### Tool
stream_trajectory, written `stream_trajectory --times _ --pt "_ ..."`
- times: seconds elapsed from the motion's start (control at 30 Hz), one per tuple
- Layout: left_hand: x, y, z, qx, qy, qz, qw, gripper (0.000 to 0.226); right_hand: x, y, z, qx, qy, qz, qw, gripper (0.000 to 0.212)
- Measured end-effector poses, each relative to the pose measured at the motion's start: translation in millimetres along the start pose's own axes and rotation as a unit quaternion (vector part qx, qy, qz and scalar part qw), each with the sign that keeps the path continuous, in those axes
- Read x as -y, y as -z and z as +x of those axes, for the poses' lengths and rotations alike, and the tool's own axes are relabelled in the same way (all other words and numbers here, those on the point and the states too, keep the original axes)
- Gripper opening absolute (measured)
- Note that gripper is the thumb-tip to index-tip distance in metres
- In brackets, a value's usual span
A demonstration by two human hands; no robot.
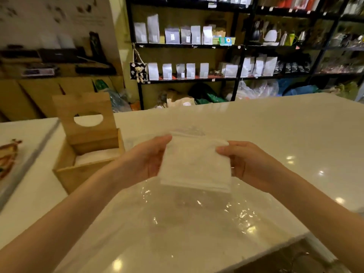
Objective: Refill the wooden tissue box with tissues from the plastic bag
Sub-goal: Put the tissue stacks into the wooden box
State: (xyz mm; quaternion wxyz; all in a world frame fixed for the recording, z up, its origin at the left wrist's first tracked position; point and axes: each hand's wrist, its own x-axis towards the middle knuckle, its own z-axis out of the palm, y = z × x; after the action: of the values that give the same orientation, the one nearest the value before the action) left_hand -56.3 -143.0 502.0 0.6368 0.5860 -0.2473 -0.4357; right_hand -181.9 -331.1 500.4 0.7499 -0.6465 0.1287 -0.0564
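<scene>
A white stack of tissues (194,164) is held between both hands above the table's middle. My left hand (146,157) grips its left edge and my right hand (247,161) grips its right edge. Below the stack a clear plastic bag (197,211) lies flat and crinkled on the white table (275,134). The wooden tissue box (86,146) stands to the left of my left hand. Its lid (84,115), with an oval slot, is tipped up and open. Some white tissues (96,155) lie inside the box.
A raised white surface with a colourful picture (9,154) lies at the far left. Behind the table stand black shelves (189,46) with white pouches, and bags crowd the floor under them. The table's near right corner (307,235) drops off.
</scene>
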Motion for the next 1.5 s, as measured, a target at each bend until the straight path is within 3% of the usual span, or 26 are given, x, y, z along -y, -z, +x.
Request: stream_trajectory --times 0.1,0.2,0.3,0.5,0.73,0.93,1.07,1.23,1.5 --pt "-2.9 28.5 -16.8 -0.064 0.019 0.041 0.997 0.013 1.8 -22.2 35.2 0.061 -0.051 0.008 0.997 0.011" --pt "-12.4 52.6 -37.3 -0.132 0.028 0.098 0.986 0.040 7.8 -50.2 70.2 0.119 -0.084 -0.017 0.989 0.011" --pt "-24.9 79.8 -54.7 -0.214 0.038 0.126 0.968 0.047 16.2 -82.8 102.8 0.177 -0.088 -0.057 0.979 0.010" --pt "-43.8 127.1 -77.1 -0.303 0.081 0.136 0.940 0.015 24.1 -138.1 150.8 0.226 -0.062 -0.132 0.963 0.008" --pt "-48.4 145.8 -72.4 -0.434 0.098 0.134 0.885 0.011 19.2 -163.9 172.7 0.142 -0.034 -0.253 0.956 0.026" --pt "-41.5 146.8 -63.6 -0.484 0.076 0.213 0.845 0.016 12.6 -165.5 171.9 0.091 -0.008 -0.246 0.965 0.010" --pt "-40.3 151.4 -58.2 -0.510 0.077 0.279 0.810 0.028 -0.8 -166.9 173.7 0.041 0.070 -0.261 0.962 0.017" --pt "-35.1 152.4 -51.2 -0.496 0.083 0.384 0.774 0.024 -6.6 -166.9 174.7 -0.014 0.148 -0.401 0.904 0.024" --pt "-28.9 149.8 -46.6 -0.467 0.108 0.577 0.661 0.019 1.7 -179.7 169.6 -0.042 0.213 -0.532 0.818 0.017"
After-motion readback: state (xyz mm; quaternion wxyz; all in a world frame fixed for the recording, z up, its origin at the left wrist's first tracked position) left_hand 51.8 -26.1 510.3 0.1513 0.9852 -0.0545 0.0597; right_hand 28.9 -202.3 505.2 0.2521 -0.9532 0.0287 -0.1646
